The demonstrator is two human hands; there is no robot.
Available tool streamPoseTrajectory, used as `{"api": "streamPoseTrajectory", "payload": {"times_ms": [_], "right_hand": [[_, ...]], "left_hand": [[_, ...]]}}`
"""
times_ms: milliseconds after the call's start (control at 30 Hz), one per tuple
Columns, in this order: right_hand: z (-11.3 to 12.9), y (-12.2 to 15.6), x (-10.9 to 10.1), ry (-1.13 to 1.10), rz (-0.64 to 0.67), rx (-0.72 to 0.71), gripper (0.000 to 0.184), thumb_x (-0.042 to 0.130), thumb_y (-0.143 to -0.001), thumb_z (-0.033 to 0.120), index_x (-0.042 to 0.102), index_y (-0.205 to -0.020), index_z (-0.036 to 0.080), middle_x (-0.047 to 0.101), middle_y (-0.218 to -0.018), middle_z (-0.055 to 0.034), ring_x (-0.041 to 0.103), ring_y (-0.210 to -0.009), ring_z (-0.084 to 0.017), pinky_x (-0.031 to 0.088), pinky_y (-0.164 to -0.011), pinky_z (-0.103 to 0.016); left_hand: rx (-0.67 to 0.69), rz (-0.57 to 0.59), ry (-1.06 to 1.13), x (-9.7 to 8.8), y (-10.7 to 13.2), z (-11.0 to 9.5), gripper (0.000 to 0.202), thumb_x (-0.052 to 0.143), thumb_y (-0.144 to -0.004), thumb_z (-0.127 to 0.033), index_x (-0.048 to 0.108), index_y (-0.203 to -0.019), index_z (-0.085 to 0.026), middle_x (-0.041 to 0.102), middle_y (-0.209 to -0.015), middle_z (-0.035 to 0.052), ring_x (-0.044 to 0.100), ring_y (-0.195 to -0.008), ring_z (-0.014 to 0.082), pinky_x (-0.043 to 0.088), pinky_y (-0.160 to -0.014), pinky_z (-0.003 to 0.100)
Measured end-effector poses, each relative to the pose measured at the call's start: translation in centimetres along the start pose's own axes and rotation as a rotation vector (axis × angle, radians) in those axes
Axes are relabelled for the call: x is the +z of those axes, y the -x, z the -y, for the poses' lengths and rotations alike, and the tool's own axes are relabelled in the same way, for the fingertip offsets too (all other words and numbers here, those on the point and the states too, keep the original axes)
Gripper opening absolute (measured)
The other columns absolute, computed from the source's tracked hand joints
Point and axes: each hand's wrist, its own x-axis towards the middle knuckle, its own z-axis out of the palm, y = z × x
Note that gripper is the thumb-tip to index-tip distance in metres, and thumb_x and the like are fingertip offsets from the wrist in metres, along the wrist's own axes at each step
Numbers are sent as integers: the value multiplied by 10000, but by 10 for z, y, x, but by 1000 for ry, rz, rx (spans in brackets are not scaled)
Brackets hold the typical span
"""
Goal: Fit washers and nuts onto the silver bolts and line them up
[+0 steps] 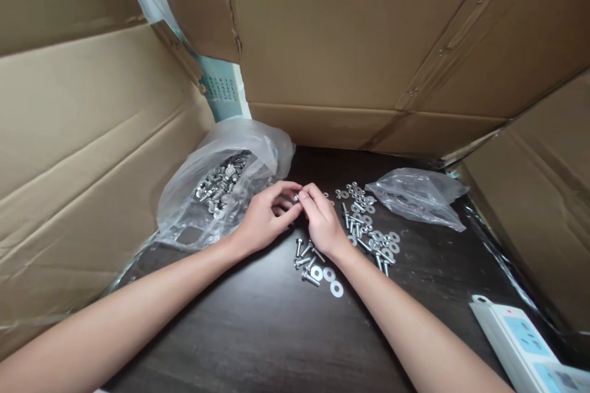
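My left hand [267, 215] and my right hand [323, 221] meet above the middle of the table, fingertips touching. Between them they pinch a small shiny metal fastener [296, 198], mostly covered by the fingers, so its exact kind does not show. Several bolts [304, 263] lie below my right hand, with flat washers [337, 288] beside them. To the right of that hand spreads a larger scatter of bolts [354, 227] and washers [393, 237]. Left of my left hand, an open clear plastic bag [179, 212] holds a heap of metal fasteners [224, 184].
A crumpled clear plastic bag [419, 196] lies at the back right of the dark table [258, 331]. A white power strip [511, 338] sits at the front right. Cardboard walls [345, 31] enclose the left, back and right sides.
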Motion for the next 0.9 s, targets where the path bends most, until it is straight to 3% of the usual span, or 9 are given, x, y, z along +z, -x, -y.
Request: {"api": "streamPoseTrajectory", "payload": {"times_ms": [233,433,600,900], "right_hand": [[-6,-2,-1,-61,-21,24,206,512,-957,390,538,-830,231,592,-800,2,559,-750,-180,434,-702,-305],[-8,-1,2,-53,-69,41,140,544,-909,363,590,-899,232,636,-860,-20,598,-787,-202,475,-738,-329],[-9,-2,3,-60,-104,36,102,563,-861,315,609,-895,230,674,-867,-27,640,-819,-216,500,-771,-346],[-5,-2,5,-88,-179,61,120,626,-775,295,622,-869,222,674,-842,-35,655,-727,-207,519,-616,-314]], "left_hand": [[-72,-5,115,-2,-6,4,286,712,-886,-329,698,-1112,-154,745,-1012,75,729,-819,174,622,-667,252],[-111,-50,65,1,-3,2,281,722,-862,-306,686,-1085,-140,722,-858,46,710,-690,154,618,-588,245],[-85,-58,31,2,-2,4,230,699,-869,-261,682,-1065,-141,748,-862,60,736,-755,177,633,-611,257],[-29,-4,-43,1,-2,8,204,663,-914,-243,714,-1089,-150,795,-970,87,764,-862,207,641,-689,281]]}}
